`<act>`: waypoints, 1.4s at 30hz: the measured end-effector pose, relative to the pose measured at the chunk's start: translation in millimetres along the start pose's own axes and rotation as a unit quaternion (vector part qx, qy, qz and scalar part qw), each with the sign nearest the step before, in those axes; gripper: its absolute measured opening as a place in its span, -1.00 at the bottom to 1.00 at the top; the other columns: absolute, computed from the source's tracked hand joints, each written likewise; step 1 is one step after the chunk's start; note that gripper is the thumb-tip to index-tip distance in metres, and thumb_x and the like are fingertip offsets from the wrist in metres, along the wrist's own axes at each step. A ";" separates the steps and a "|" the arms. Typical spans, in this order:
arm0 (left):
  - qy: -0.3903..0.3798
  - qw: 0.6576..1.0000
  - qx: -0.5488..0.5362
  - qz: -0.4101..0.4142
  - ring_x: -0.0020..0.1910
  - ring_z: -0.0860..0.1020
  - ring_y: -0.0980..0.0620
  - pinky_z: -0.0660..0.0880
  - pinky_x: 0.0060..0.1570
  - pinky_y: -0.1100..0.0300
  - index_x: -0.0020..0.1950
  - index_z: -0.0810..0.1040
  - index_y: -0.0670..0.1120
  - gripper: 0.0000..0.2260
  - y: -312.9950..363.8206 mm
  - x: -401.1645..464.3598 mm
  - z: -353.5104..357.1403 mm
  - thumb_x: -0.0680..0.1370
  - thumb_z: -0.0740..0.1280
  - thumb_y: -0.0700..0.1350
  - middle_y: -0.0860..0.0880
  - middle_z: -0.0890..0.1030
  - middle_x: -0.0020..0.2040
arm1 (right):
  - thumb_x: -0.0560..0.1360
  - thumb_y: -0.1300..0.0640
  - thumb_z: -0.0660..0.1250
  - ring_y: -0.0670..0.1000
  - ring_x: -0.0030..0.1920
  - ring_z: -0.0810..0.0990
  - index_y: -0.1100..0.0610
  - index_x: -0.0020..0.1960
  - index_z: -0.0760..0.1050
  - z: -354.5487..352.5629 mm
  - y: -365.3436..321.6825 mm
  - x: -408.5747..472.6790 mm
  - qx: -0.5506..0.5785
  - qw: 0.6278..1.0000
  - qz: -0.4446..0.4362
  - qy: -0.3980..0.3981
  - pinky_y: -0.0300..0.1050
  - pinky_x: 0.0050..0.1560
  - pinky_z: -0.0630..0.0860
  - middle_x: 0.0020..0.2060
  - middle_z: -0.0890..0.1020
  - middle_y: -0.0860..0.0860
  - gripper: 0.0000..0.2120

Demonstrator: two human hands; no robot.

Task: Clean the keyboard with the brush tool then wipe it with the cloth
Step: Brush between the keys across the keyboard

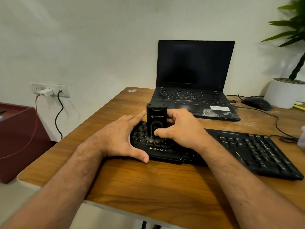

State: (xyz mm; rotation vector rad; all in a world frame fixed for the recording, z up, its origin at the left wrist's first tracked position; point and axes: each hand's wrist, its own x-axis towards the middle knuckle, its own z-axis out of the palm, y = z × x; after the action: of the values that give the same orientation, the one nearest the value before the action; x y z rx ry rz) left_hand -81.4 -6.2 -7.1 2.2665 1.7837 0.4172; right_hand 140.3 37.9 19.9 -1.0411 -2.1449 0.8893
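A black Zebronics keyboard (257,151) lies across the wooden desk (148,182), dusty between its keys. A black brush tool (156,120) stands upright on the keyboard's left part, bristles down on the keys. My right hand (183,129) grips the brush body from the right, thumb across its front. My left hand (122,138) rests flat on the keyboard's left end, fingers spread, thumb against the front edge. No cloth is in view.
An open black laptop (194,80) stands behind the keyboard. A black mouse (256,103) with its cable and a white plant pot (285,93) sit at the right. A dark red box (19,139) stands left of the desk, below a wall socket (49,90).
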 end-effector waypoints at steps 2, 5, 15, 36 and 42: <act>-0.001 1.000 -0.013 -0.015 0.46 0.24 0.20 0.23 0.52 0.04 0.66 -0.12 0.14 0.34 0.0 -0.5 1.1 0.03 0.27 0.70 0.16 0.28 0.54 | 0.38 0.18 0.55 -0.14 -0.07 0.69 -0.06 0.18 0.63 -1.4 1.1 6.0 -0.004 0.998 0.027 0.056 -0.08 0.02 0.64 -0.06 0.72 -0.13 -0.60; 0.007 0.999 -0.039 -0.022 0.45 0.24 0.22 0.21 0.51 0.11 0.67 -0.11 0.09 0.36 0.5 -2.3 0.8 0.03 0.21 0.72 0.15 0.29 0.53 | 0.36 0.25 0.56 -0.11 -0.06 0.71 -0.10 0.09 0.62 -6.8 3.9 7.5 0.059 0.996 0.055 0.045 0.00 0.07 0.64 -0.09 0.74 -0.12 -0.61; 0.008 1.000 -0.002 0.002 0.50 0.25 0.15 0.21 0.53 -0.09 0.65 -0.03 0.19 0.25 -2.2 3.7 2.5 0.09 0.30 0.67 0.16 0.30 0.55 | 0.36 0.26 0.55 -0.10 -0.05 0.72 -0.05 0.14 0.63 7.7 -1.5 19.4 0.046 0.998 0.034 0.021 -0.05 0.04 0.65 -0.07 0.74 -0.10 -0.59; -0.023 0.999 0.005 -0.027 0.50 0.21 0.17 0.20 0.54 0.03 0.66 0.04 0.10 0.30 0.4 3.2 -1.9 0.04 0.31 0.66 0.18 0.22 0.57 | 0.35 0.17 0.57 -0.21 -0.02 0.65 -0.08 0.20 0.62 -4.9 5.4 20.6 -0.034 0.998 0.006 0.054 -0.29 -0.04 0.54 -0.01 0.71 -0.16 -0.55; -0.021 0.998 0.052 -0.016 0.45 0.33 0.09 0.26 0.50 -0.05 0.65 0.08 0.10 0.35 4.2 18.7 -9.4 -0.03 0.20 0.74 0.13 0.36 0.50 | 0.39 0.16 0.54 -0.19 -0.08 0.64 -0.04 0.20 0.60 -0.4 10.8 30.9 -0.039 0.996 0.024 0.078 -0.33 -0.17 0.51 -0.05 0.69 -0.13 -0.60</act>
State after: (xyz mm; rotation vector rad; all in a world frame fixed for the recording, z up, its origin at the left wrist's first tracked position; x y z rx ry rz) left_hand -76.8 11.0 4.7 2.2935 1.8584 0.2751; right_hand 129.2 68.6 18.4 -1.1672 -2.0453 0.7246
